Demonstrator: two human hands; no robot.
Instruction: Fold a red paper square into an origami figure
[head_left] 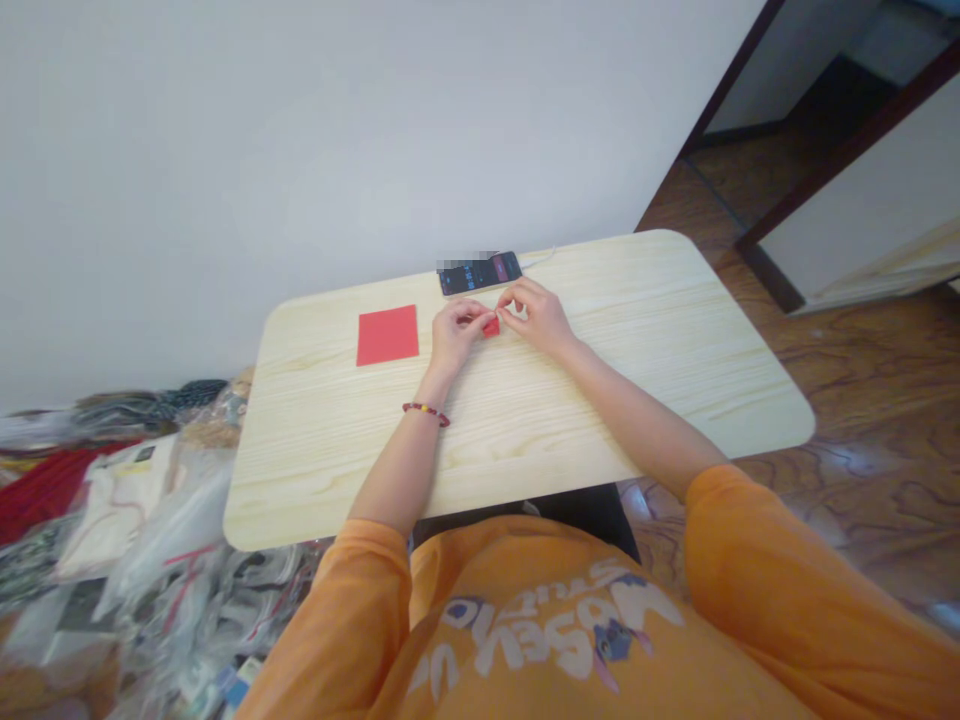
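In the head-worn view, looking down on a pale pine table top (660,310) with the wearer's orange sleeved chest (525,620) at six o'clock, both hands are brought together near the table's centre, towards twelve.

The left hand (454,335) is curled, its fingertips (480,318) pinched onto the left edge of a small folded piece of red paper (491,326). The right hand (536,318) is likewise pinching, with its fingertips (502,305) closed on the upper right of the same piece. Neither hand is spread, and the exact fingers in contact are partly hidden. The piece is held just above or against the table surface; which of these cannot be told.

A flat square sheet of red paper (388,335) is laid at about ten o'clock, just left of the left hand and untouched; no fold can be made out on it. So one piece is shown already reduced by folding, while the square remains whole.

A smartphone (480,273), partly blurred, is placed at twelve o'clock by the far edge, with a white cable (541,257) running from it towards one o'clock. A beaded bracelet (425,413) is worn on the left wrist. Clear plastic bags (150,530) are heaped on the floor at eight o'clock.
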